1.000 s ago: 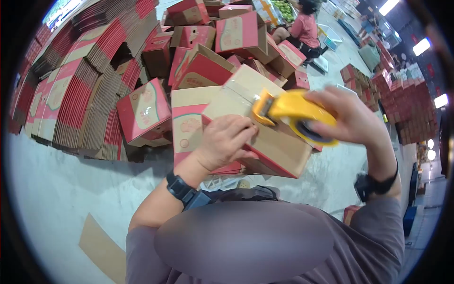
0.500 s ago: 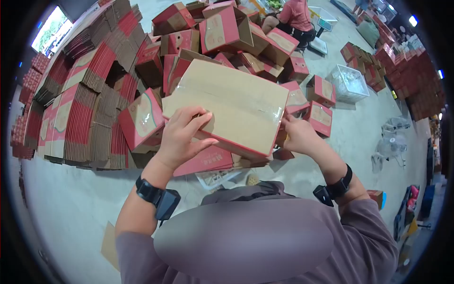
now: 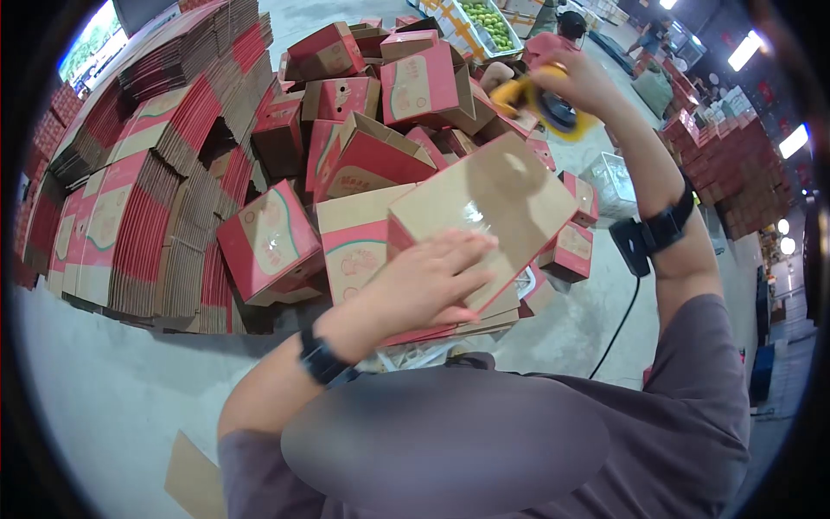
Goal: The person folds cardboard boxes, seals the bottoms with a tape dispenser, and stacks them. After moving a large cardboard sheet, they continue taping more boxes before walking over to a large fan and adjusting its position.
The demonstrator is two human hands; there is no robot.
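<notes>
Presently, the left hand lies flat and open, palm down, on the near end of the box, fingers spread across its plain brown face. That box sits tilted in front of the person's chest, with a strip of clear tape glinting along its upper panel and a red edge showing beneath the hand. The right hand is raised beyond the far end of the box, well apart from it, and is closed around a yellow tape gun (its roll side faces the camera). Both wrists carry dark bands; a cable hangs from the right one.

Behind the box, a heap of assembled red-and-brown cartons is piled loosely on the concrete floor. Left of the box, flat cartons stand stacked on edge in rows. Beyond the heap, another person in a red top is seated, partly hidden by the tape gun, near a crate of green fruit. Right of the box stand further red stacks.
</notes>
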